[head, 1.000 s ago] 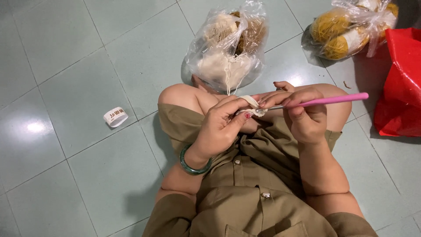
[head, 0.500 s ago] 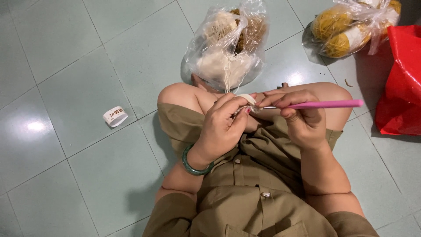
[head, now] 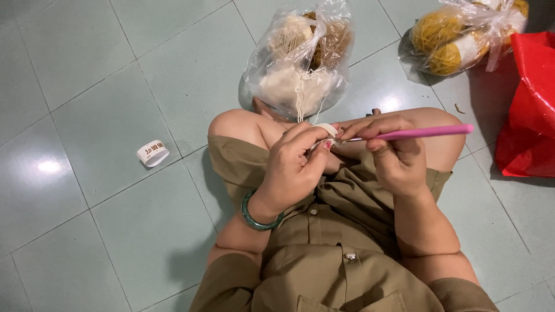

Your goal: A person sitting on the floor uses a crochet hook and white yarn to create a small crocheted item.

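- My left hand [head: 295, 167] pinches a small cream crochet piece [head: 325, 132] between thumb and forefinger, over my lap between the knees.
- My right hand [head: 399, 159] is closed on the pink hook [head: 422, 133], shaft level, tip pointing left into the piece. The tip itself is hidden behind the fingers; I cannot tell which loop it sits in.
- Cream yarn [head: 299, 104] runs up from the piece into the clear bag [head: 298, 63] just beyond my knees. The bag holds cream and brown balls.
- To work the stitch well, in my judgement: keep the left pinch close to the working loop so that the piece does not twist, and turn the hook by the wrist rather than by the whole arm.
- Hold light, even tension on the strand. A slack strand gives uneven loops; a tight one may drag the bag.
- Risk: the strand could snag on the bag's mouth.
- A second bag [head: 462, 34] with yellow balls lies at upper right, beside a red bag [head: 529, 110].
- A white paper band [head: 152, 152] lies on the tiled floor [head: 75, 231], well apart to my left.
- A green bangle [head: 254, 216] sits on the left wrist.
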